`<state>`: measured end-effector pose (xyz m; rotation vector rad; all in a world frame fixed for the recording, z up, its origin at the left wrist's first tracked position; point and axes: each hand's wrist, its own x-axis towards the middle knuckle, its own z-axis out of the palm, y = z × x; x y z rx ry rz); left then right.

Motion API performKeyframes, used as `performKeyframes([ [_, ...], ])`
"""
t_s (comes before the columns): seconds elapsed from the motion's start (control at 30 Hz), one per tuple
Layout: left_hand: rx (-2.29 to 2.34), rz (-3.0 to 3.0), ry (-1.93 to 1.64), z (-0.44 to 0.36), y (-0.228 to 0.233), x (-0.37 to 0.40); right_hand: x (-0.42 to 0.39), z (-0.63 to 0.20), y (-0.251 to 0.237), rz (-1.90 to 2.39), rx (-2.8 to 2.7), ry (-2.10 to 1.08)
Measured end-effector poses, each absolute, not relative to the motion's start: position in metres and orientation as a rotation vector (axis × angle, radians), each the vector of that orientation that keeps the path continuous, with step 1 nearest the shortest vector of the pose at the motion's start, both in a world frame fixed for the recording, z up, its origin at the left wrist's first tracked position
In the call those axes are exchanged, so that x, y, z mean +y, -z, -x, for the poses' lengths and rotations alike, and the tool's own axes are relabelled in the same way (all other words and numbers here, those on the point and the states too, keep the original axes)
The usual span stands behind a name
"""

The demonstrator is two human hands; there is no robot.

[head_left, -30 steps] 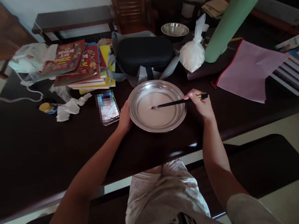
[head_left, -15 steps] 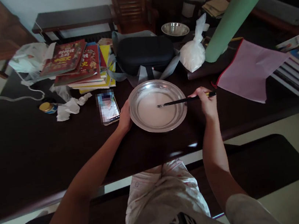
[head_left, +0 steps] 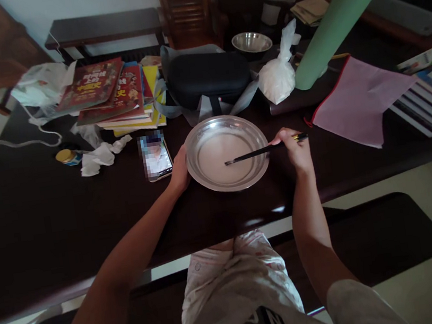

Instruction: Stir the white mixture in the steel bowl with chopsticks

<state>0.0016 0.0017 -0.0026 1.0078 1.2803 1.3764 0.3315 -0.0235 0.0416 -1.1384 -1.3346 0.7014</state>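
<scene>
Head view: left hand [head_left: 179,170] cups the bowl [head_left: 222,123], right hand [head_left: 298,150] grips chopsticks [head_left: 250,154], tabletop [head_left: 223,212] showing between bowl and near edge.

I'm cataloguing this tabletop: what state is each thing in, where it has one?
Metal bowl: upright, holding pale liquid
Left hand: against the bowl's side
Right hand: gripping the chopsticks
Chopsticks: tips in the bowl
Phone: face up, screen lit
Knotted bag: filled with white material
Jar: yellow lid on
Black case: closed
Red books: closed, stacked
Tissue: crumpled
</scene>
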Motion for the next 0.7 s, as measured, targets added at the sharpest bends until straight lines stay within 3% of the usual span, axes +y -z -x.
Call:
performKeyframes([
  [0.3,1.289,-1.018,-1.343,0.001,0.0028,0.0019,-0.022,-0.3334,-0.0404,1.161,-1.267,-0.642],
  [0.47,1.302,-0.924,-1.353,-0.0022,0.0004,0.0005,-0.0237,-0.3279,-0.0429,1.109,-1.428,-0.764],
  [0.7,1.283,-0.996,-1.367,-0.0015,-0.0017,-0.0006,-0.0237,-0.3316,-0.0434,1.176,-1.271,-0.641],
])
